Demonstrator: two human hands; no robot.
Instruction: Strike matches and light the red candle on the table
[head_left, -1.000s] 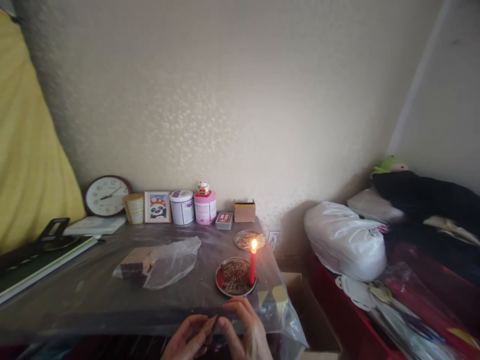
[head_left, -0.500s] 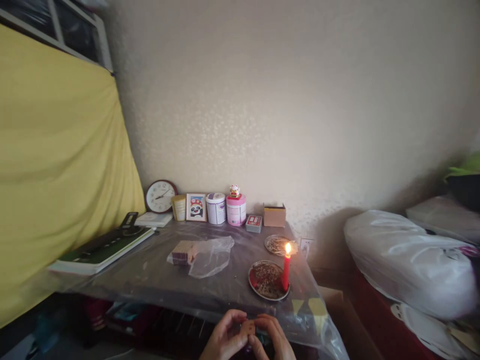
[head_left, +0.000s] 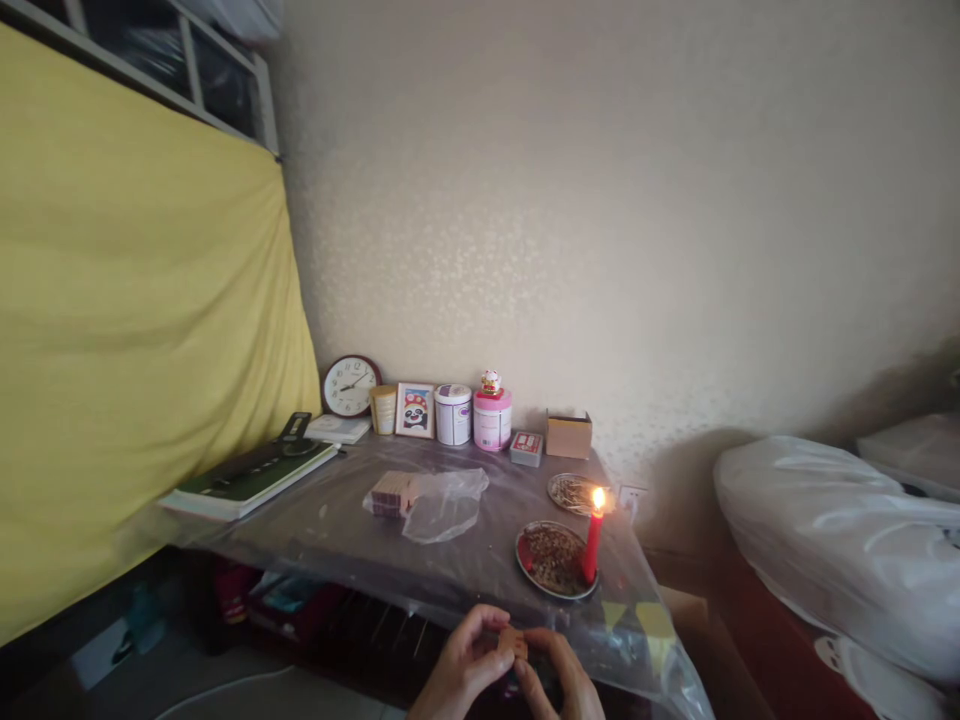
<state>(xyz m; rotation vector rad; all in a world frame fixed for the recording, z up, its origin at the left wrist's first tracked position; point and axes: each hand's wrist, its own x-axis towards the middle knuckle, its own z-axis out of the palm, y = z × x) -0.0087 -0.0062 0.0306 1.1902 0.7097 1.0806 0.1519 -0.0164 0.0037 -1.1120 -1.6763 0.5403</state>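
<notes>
Below the table's front edge, both hands meet around a small orange-brown matchbox [head_left: 513, 641], partly covered by fingers. My left hand [head_left: 469, 665] pinches its left side between thumb and fingers. On the right side, my right hand [head_left: 559, 675] closes on it the same way. Just beyond the hands, a lit red candle [head_left: 592, 545] stands on the right rim of a round metal plate [head_left: 556, 560] covered with dark bits and red wax. A second plate [head_left: 559, 490] behind it carries pale thin sticks.
A block of small brown boxes [head_left: 391, 494] lies beside a clear plastic wrapper [head_left: 448, 505] on the table. Along the wall stand a clock [head_left: 352, 387], a framed panda picture [head_left: 415, 411], tins [head_left: 453, 416] and a cardboard box [head_left: 568, 436]. A green book [head_left: 251, 480] lies left.
The view has turned left, so the table's things appear further right. Both hands stay together on the matchbox, whose tilt differs slightly.
</notes>
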